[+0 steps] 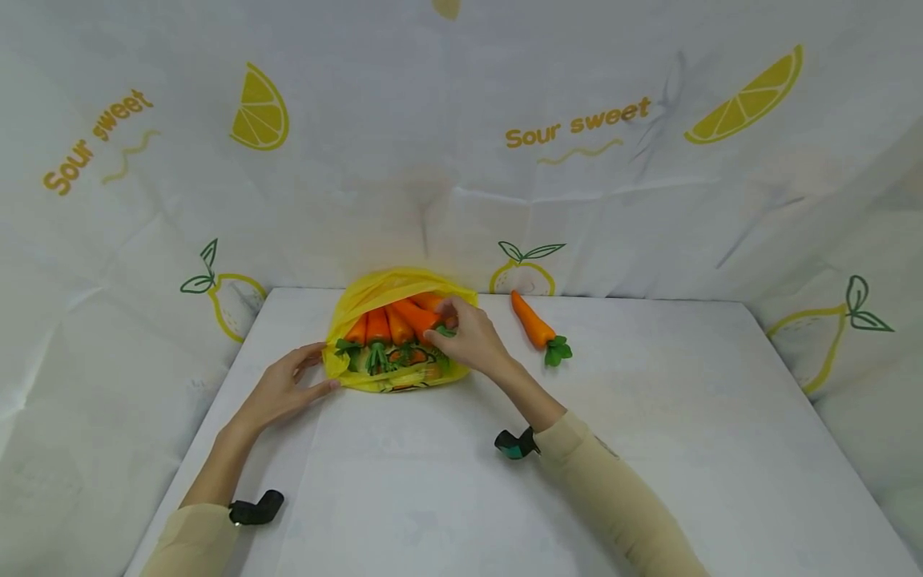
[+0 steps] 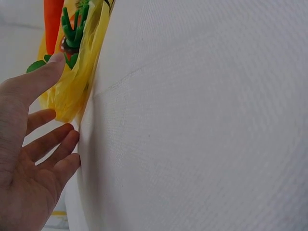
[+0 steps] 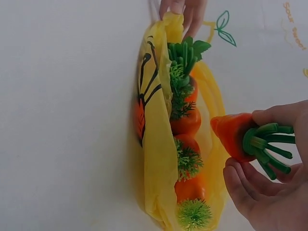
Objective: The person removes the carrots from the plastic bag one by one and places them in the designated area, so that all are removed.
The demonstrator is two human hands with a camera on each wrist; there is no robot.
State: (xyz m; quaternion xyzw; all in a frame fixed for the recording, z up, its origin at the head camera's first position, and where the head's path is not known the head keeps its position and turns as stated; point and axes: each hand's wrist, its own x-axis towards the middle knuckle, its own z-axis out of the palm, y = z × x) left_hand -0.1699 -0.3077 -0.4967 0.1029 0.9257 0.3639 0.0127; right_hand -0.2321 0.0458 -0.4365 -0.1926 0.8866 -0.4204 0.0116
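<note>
A yellow plastic bag (image 1: 392,280) lies on the white table with its mouth toward me, several toy carrots (image 1: 376,328) inside, green tops outward. My right hand (image 1: 472,340) grips another orange carrot (image 3: 236,137) by its thick end, near the green stems, at the right part of the bag's mouth. My left hand (image 1: 284,389) is at the bag's left edge, its fingers spread and the thumb apart from them. In the left wrist view, the fingertips (image 2: 48,114) are close beside the yellow plastic.
One more carrot (image 1: 532,320) lies on the table (image 1: 649,417) right of the bag, its leafy end nearer me. Behind the table hangs a white cloth (image 1: 404,160) with lemon prints and lettering. A black wrist device (image 1: 257,508) sits on my left forearm.
</note>
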